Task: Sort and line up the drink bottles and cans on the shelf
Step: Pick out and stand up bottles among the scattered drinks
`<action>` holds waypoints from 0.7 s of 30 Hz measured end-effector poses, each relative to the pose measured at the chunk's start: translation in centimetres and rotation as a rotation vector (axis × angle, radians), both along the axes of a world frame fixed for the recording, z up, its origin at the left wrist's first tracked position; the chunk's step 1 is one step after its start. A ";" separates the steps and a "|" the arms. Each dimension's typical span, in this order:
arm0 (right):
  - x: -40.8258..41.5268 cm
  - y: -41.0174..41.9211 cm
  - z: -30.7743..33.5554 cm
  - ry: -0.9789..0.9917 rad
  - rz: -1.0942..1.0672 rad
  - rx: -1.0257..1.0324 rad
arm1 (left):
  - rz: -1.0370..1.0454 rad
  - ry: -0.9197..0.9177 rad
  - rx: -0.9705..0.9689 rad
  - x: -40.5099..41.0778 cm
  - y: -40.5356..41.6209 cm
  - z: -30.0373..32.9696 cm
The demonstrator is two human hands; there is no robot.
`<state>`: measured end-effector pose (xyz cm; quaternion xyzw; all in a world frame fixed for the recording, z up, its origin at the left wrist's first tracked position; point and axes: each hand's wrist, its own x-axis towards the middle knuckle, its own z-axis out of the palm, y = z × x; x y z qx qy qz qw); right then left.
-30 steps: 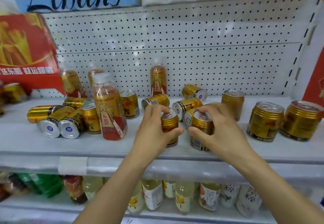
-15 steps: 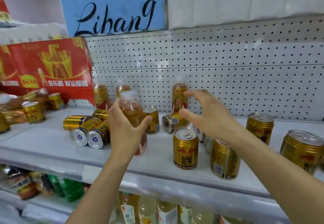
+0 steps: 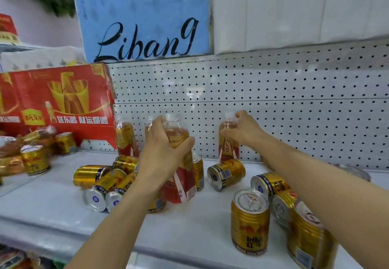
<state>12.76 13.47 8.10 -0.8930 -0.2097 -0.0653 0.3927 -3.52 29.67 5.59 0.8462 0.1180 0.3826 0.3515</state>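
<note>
Blue pack (image 3: 145,16) up top reads "Libang" in black script. Red carton (image 3: 56,100) at left has white Chinese text, roughly "送东鹏 财运爆鹏", partly blurred. Upright gold can (image 3: 250,222) at front shows "Red Bull" in small print; bottle (image 3: 228,142) at the back panel has a "东鹏" label.

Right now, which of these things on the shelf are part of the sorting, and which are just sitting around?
Part of the job:
- amber plastic bottle, gripped by left hand
- bottle by the back wall, held by right hand
- gold metal cans

Just there:
- red cardboard carton
- blue tissue pack
</note>
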 end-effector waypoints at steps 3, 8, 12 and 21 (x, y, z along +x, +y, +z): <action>2.9 1.2 -0.9 0.091 -0.104 0.057 | -0.039 0.037 -0.019 1.4 0.5 1.9; 5.7 2.8 -3.0 0.262 -0.086 0.240 | -0.074 0.087 -0.001 3.2 1.2 1.6; 6.4 3.3 -3.8 0.221 -0.109 0.279 | -0.107 0.085 -0.074 3.7 2.3 0.6; 3.1 2.7 -1.6 0.019 -0.082 0.224 | -0.156 0.026 -0.140 2.3 2.9 0.6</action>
